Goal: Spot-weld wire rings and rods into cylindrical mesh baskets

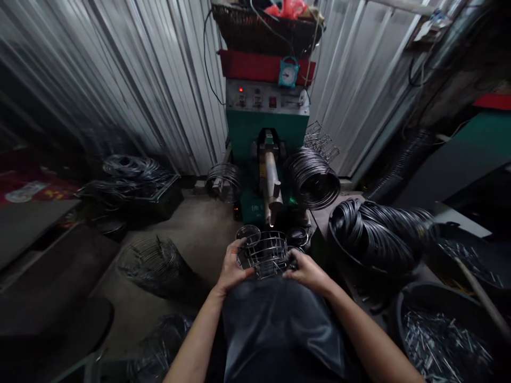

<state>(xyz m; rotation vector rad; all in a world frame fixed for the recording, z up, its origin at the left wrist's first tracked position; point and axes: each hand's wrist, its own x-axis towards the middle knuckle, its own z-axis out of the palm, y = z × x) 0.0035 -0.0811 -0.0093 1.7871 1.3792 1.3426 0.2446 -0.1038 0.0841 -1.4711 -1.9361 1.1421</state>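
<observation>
A round wire frame (268,247), made of thin metal rings joined by short cross wires, is held in front of me just above a dark apron (279,324). My left hand (233,268) is closed on its left side, thumb toward me. On the right side, my right hand (305,270) grips the same frame with thumb and fingers. Just beyond the frame stands a green machine (245,133) with a metal arm (272,181) whose tip points down, apart from the frame. Some of the fingertips are hidden behind the wires.
Bundles of wire rings hang left (223,181) and right (313,178) of the machine. A tub of wire rings (367,234) and a bucket of short metal pins (445,340) stand at right. Stacked wire rings (154,266) stand on the floor at left. A teal clock (288,73) hangs above.
</observation>
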